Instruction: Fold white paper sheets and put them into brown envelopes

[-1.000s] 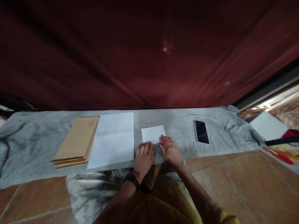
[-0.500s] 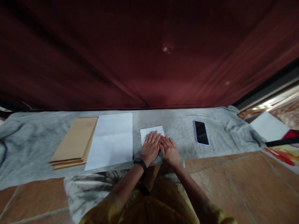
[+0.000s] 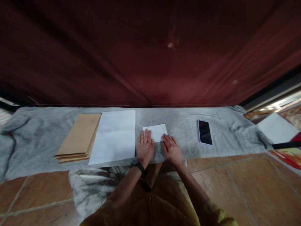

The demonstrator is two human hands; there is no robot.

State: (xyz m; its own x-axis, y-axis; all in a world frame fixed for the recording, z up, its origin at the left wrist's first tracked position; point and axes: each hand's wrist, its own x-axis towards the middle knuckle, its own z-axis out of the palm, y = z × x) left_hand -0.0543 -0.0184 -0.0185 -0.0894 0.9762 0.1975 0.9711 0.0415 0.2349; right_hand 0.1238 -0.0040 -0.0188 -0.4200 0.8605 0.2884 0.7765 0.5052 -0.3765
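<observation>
A small folded sheet of white paper (image 3: pixel 158 131) lies flat on the grey cloth (image 3: pixel 178 125) in front of me. My left hand (image 3: pixel 145 148) rests with its fingers stretched out over the paper's left part, and a black watch is on that wrist. On the other side, my right hand (image 3: pixel 172 149) lies flat with its fingertips at the paper's lower right corner. Neither hand grips anything. Left of my left hand is a larger white sheet (image 3: pixel 115 138) with a crease across it.
A stack of brown paper envelopes (image 3: pixel 78 135) lies beside the large sheet. To the right is a phone (image 3: pixel 205 132) with a dark screen. A dark red curtain (image 3: pixel 150 62) hangs behind the cloth. Brown floor tiles (image 3: pixel 221 185) border the cloth's near edge.
My hands have moved apart; the left slid to the left and the right shifted slightly. More of the small folded paper now shows between them. The view has shifted a little.
</observation>
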